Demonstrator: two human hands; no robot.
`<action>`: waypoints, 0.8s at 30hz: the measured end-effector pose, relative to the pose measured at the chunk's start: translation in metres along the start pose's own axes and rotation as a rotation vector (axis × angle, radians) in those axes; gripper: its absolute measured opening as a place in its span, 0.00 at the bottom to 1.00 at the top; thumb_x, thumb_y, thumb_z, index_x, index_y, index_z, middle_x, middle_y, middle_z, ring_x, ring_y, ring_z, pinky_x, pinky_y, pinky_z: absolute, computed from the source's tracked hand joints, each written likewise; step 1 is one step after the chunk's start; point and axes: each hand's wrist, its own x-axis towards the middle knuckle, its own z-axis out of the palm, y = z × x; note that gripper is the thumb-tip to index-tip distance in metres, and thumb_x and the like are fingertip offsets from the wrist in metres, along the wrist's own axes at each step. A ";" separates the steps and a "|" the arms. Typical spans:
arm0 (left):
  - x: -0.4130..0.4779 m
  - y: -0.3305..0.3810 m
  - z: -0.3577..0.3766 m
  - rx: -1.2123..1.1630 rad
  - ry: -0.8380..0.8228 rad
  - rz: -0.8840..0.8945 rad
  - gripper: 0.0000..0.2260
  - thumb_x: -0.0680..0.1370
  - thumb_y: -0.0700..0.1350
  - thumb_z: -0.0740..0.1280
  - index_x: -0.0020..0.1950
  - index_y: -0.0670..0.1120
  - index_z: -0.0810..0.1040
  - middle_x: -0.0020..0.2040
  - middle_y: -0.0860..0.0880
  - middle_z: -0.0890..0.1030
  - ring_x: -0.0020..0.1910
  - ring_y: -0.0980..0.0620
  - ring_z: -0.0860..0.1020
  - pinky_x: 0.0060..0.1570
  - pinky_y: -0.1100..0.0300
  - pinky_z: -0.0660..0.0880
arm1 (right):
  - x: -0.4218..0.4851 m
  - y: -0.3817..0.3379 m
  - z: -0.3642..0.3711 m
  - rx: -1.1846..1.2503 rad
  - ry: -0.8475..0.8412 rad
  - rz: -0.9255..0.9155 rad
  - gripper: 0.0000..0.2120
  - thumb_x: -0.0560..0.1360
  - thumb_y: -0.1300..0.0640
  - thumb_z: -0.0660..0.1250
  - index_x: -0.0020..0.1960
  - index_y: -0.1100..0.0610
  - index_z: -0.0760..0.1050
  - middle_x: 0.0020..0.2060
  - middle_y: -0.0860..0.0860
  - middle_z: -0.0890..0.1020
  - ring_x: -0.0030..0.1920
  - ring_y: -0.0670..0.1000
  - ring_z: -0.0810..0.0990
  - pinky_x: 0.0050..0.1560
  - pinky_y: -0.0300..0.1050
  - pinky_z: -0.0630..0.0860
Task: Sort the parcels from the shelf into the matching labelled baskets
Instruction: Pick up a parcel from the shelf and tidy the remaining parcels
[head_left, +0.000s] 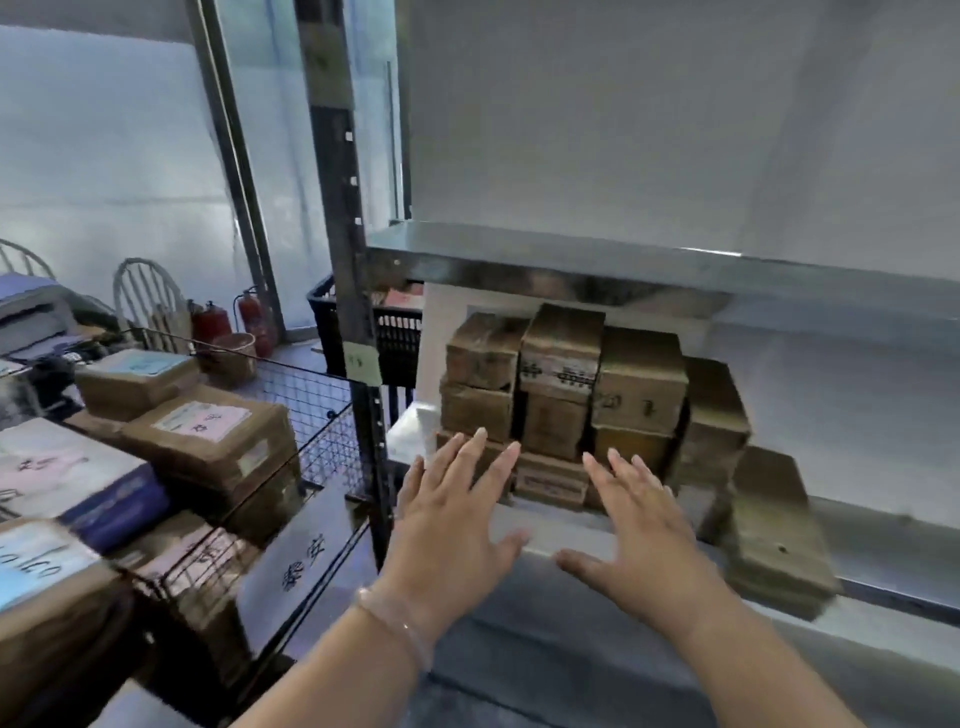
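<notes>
Parcels (561, 384): brown cardboard boxes are standing stacked in several columns at the back of the metal shelf (893, 540), under an upper shelf board

Left hand (457, 519): is reaching toward the stack, fingers straight and spread, grasping nothing; its fingertips are lying just before the lowest left boxes, contact not discernible

Right hand (641, 525): is reaching alongside, likewise spread and released, fingertips near the lower middle boxes

Wire basket (322, 415): is sitting left of the shelf post, carrying labelled boxes (208, 441)

Black crate (395, 332): is showing behind the post
</notes>
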 end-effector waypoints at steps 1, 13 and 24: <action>0.005 0.012 0.006 -0.005 -0.003 0.032 0.36 0.77 0.67 0.58 0.78 0.65 0.40 0.81 0.56 0.44 0.79 0.55 0.40 0.75 0.52 0.36 | -0.005 0.013 -0.006 -0.005 0.012 0.037 0.48 0.71 0.29 0.62 0.78 0.41 0.35 0.78 0.44 0.37 0.76 0.47 0.33 0.76 0.50 0.38; 0.075 0.173 0.113 -0.191 -0.180 0.185 0.34 0.77 0.68 0.59 0.78 0.66 0.44 0.81 0.55 0.48 0.79 0.53 0.46 0.74 0.53 0.43 | -0.021 0.193 -0.036 -0.041 0.045 0.202 0.46 0.71 0.32 0.64 0.78 0.40 0.40 0.79 0.46 0.43 0.78 0.50 0.40 0.77 0.53 0.44; 0.139 0.313 0.233 -0.251 -0.647 -0.021 0.37 0.76 0.67 0.62 0.80 0.62 0.48 0.82 0.50 0.49 0.79 0.43 0.49 0.75 0.46 0.54 | -0.021 0.361 -0.025 0.047 -0.023 0.277 0.39 0.75 0.34 0.61 0.79 0.43 0.47 0.79 0.47 0.48 0.78 0.49 0.45 0.77 0.48 0.48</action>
